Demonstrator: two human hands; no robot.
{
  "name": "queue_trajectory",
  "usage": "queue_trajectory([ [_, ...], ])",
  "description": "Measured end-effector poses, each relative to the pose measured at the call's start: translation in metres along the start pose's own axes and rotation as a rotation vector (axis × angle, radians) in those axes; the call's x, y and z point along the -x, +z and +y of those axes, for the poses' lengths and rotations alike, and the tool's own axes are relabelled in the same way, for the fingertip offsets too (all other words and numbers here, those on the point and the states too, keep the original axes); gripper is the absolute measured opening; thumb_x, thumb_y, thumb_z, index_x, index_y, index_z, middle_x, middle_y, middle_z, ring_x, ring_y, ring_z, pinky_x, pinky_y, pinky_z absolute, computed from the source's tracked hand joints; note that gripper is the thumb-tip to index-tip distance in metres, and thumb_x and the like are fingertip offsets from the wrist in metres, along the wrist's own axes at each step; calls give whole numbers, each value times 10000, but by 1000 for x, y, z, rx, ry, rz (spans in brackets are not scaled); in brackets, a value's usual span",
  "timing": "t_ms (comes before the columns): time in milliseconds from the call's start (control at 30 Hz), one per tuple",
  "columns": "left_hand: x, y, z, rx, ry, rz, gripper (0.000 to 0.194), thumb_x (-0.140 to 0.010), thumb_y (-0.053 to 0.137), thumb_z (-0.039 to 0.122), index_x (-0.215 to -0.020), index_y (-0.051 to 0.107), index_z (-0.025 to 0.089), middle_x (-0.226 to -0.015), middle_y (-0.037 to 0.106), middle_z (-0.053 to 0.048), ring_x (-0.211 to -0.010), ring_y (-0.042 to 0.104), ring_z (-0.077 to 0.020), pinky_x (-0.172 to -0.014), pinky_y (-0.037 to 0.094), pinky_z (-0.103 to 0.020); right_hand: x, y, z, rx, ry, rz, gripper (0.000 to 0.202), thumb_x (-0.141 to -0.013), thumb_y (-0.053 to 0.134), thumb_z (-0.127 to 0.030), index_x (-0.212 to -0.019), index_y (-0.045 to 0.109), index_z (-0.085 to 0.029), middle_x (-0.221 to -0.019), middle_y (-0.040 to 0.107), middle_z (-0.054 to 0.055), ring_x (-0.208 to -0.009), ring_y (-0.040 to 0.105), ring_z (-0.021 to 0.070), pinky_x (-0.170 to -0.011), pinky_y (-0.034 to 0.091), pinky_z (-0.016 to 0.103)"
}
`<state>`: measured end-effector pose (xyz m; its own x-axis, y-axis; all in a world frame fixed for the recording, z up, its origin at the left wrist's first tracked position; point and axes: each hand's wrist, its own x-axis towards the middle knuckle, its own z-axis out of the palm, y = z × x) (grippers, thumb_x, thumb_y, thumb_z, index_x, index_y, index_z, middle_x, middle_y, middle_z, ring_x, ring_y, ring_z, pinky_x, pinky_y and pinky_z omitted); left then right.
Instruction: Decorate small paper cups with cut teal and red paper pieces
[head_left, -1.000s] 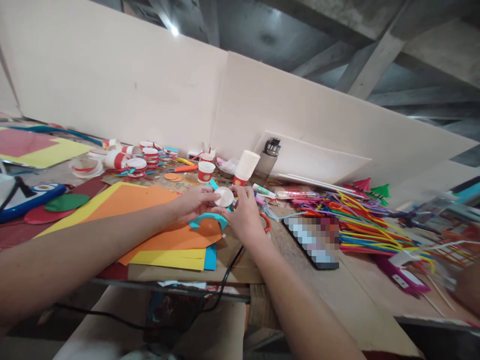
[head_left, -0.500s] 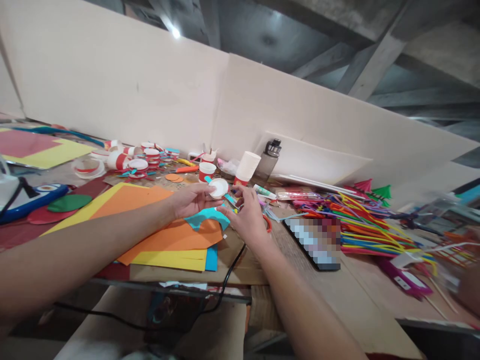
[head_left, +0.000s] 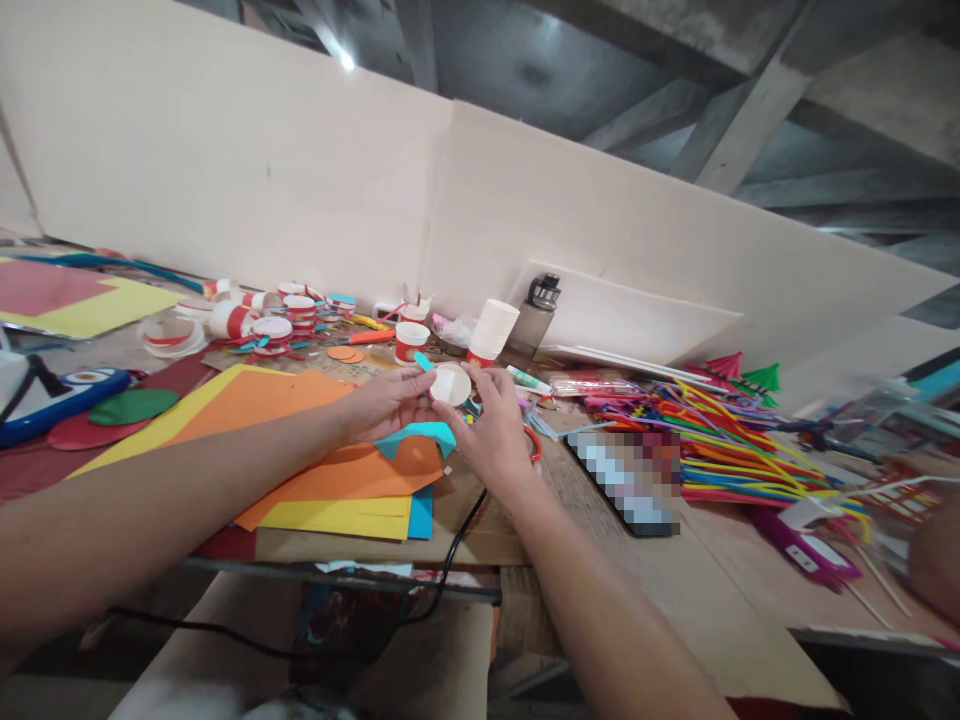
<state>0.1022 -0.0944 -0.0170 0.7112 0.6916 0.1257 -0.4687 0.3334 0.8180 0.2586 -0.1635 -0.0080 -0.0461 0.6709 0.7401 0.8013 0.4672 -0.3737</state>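
Between my two hands a small round white paper cup piece (head_left: 450, 384) is held, its round face turned toward me. My left hand (head_left: 397, 403) grips its left side, where a light-blue paper strip (head_left: 424, 362) sticks up by the fingertips. Around the right side of the piece curl the fingers of my right hand (head_left: 491, 420). Just below the hands a curved light-blue paper piece (head_left: 416, 438) lies on orange sheets (head_left: 375, 475).
Behind the hands stand a red-and-white cup (head_left: 411, 343), a cup stack (head_left: 493, 333) and a grey bottle (head_left: 532, 318). Cut cups (head_left: 271, 336) lie left. A phone (head_left: 630, 482) and colourful pipe cleaners (head_left: 735, 450) are at right. A black cable (head_left: 459, 545) crosses the table edge.
The white piece has turned to face me and shifted slightly right. My right hand, apart from it before, has closed onto its right side.
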Motion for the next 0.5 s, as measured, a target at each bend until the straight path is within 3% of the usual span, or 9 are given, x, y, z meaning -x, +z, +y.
queue_trajectory([
  [167,-1,-3,0,6,-11,1,207,-885,589,259,-1014,658,113,-922,709,-103,-723,660,-136,-741,554,-278,0,0,-3,8,-4,4,467,-798,676,-309,-1240,552,-223,-1107,518,108,-1053,534,246,-940,475,426],
  [300,-1,-3,-1,18,17,-63,239,-834,663,302,-1006,670,136,-948,695,-90,-781,640,-136,-757,529,-272,-2,-2,-8,-88,79,11,411,-797,670,-317,-1190,582,-234,-1061,538,85,-960,562,218,-846,515,380],
  [400,-1,-3,-2,-10,56,-98,334,-774,732,272,-1084,665,168,-1022,687,-83,-875,634,-146,-794,502,-267,-2,-5,-11,-150,115,10,386,-800,660,-310,-1168,589,-219,-1051,550,87,-903,568,202,-789,527,356],
  [500,-1,-3,-1,-40,112,-100,438,-753,750,236,-1176,634,218,-1101,672,-70,-971,622,-160,-830,484,-270,-1,-6,-12,-117,66,53,394,-795,657,-306,-1166,580,-197,-1103,538,109,-1009,544,229,-843,514,380],
])
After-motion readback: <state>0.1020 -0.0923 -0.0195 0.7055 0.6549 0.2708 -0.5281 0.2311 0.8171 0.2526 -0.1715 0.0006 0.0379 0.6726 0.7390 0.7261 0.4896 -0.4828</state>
